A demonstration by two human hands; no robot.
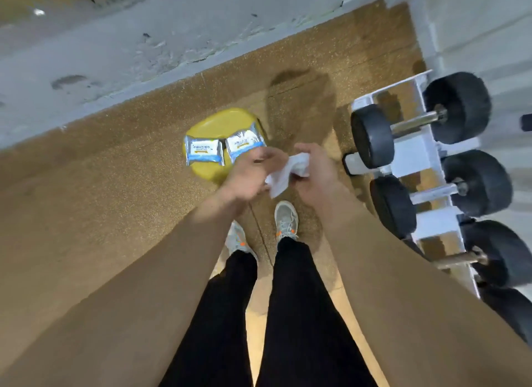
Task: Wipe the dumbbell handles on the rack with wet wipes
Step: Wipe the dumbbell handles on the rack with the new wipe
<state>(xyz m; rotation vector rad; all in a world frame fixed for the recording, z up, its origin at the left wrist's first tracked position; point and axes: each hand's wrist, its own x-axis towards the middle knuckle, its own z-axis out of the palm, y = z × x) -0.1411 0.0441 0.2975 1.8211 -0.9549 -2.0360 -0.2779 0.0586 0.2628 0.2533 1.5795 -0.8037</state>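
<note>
Both hands hold one white wet wipe (285,173) in front of me, above the floor. My left hand (247,173) pinches its left part and my right hand (313,170) grips its right part. Two wet wipe packs (205,151) (243,145) lie on a yellow stool (218,121) just beyond my left hand. At the right stands a white rack (417,159) with black dumbbells. The top dumbbell's metal handle (414,123) is bare, and a second handle (431,191) shows below it.
My legs in black trousers and grey shoes (285,219) stand on brown speckled flooring. A grey concrete wall (115,55) runs along the far side. The rack's foot (354,163) juts toward my right hand.
</note>
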